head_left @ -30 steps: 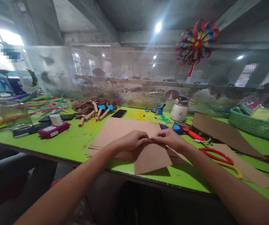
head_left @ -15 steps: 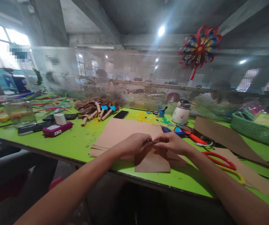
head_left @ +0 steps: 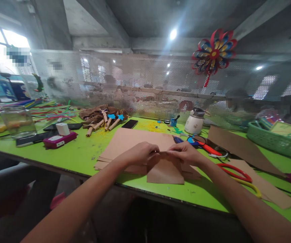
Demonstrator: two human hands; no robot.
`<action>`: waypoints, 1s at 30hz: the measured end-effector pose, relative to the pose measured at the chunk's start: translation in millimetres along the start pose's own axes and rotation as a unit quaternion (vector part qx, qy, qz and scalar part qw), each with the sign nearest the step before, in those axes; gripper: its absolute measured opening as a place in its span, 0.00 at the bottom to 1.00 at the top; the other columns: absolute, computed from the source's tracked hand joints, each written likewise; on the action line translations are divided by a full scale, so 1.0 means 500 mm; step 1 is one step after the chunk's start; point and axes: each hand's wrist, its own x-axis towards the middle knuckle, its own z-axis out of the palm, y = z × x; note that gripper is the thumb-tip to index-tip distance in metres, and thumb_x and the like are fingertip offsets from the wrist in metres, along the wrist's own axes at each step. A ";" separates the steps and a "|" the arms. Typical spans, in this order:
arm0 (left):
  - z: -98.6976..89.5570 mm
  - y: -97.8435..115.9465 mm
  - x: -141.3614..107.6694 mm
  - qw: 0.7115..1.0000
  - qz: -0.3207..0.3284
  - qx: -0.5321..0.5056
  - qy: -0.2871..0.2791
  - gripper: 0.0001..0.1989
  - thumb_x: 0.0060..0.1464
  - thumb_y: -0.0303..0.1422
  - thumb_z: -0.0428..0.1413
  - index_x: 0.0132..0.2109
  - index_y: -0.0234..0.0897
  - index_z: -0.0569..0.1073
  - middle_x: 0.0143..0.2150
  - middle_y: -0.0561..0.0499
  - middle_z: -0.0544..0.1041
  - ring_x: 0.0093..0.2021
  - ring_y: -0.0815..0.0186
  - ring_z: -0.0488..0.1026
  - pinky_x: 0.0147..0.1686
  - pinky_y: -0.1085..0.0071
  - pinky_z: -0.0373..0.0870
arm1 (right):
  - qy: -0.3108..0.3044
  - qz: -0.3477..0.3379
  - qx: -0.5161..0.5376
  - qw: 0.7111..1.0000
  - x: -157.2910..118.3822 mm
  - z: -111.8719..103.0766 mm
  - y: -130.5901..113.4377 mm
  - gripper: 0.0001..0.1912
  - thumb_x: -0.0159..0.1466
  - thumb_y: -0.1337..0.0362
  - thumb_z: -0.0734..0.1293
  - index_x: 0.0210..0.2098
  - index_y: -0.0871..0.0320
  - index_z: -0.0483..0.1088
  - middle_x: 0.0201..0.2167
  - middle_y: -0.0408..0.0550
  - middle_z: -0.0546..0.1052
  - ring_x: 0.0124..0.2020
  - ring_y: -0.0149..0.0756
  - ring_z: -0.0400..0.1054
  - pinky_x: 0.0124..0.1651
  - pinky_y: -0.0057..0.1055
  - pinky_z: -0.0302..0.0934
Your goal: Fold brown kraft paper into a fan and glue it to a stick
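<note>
A small brown paper piece (head_left: 165, 171) hangs down between my hands over the near edge of a stack of brown paper sheets (head_left: 130, 139). My left hand (head_left: 145, 152) pinches its top edge at the left, fingers closed. At the right, my right hand (head_left: 184, 152) pinches the same edge between thumb and fingers. The top edge looks narrowly folded or rolled between the fingertips. The lower part of the piece widens toward the table's front edge.
On the green table (head_left: 77, 158), red and yellow scissors handles (head_left: 236, 172) lie beside my right forearm. Behind are a glue gun (head_left: 186, 141), a white kettle (head_left: 194, 121), a phone (head_left: 130, 124) and rolled paper pieces (head_left: 105, 121). A green basket (head_left: 277, 140) stands right, a glass jar (head_left: 18, 123) left.
My hands have moved slightly apart along the paper's top edge, baring more of it between the fingertips. The whole view has shifted slightly.
</note>
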 end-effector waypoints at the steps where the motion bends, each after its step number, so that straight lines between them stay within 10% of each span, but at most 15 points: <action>1: 0.001 -0.002 0.000 1.000 -0.001 -0.003 -0.002 0.12 0.55 0.30 0.47 0.42 0.36 0.73 0.34 0.48 0.76 0.30 0.68 0.69 0.27 0.75 0.57 | -0.009 0.004 0.002 1.000 0.001 -0.001 0.003 0.17 0.60 0.55 0.62 0.32 0.63 0.75 0.18 0.42 0.70 0.17 0.24 0.56 0.19 0.23 0.49; 9: -0.006 0.004 0.002 0.997 -0.023 -0.065 -0.034 0.12 0.54 0.32 0.47 0.39 0.33 0.73 0.30 0.50 0.75 0.27 0.70 0.65 0.26 0.76 0.54 | -0.066 -0.034 -0.045 0.996 0.005 -0.004 -0.003 0.15 0.60 0.57 0.61 0.37 0.61 0.74 0.30 0.46 0.75 0.30 0.31 0.65 0.31 0.25 0.55; 15: -0.021 -0.018 0.006 0.984 -0.027 -0.156 -0.075 0.12 0.54 0.35 0.48 0.34 0.32 0.72 0.28 0.52 0.73 0.27 0.71 0.65 0.27 0.76 0.56 | -0.114 0.028 0.031 0.993 0.000 -0.015 0.001 0.20 0.61 0.52 0.60 0.29 0.63 0.70 0.16 0.40 0.66 0.17 0.25 0.58 0.22 0.24 0.51; 30: -0.026 -0.065 0.003 0.948 -0.096 -0.278 -0.119 0.13 0.50 0.40 0.54 0.31 0.32 0.74 0.21 0.53 0.71 0.22 0.73 0.63 0.23 0.76 0.57 | -0.178 0.125 0.262 0.940 -0.016 -0.038 0.042 0.18 0.58 0.52 0.64 0.31 0.64 0.69 0.17 0.40 0.68 0.16 0.24 0.60 0.21 0.24 0.52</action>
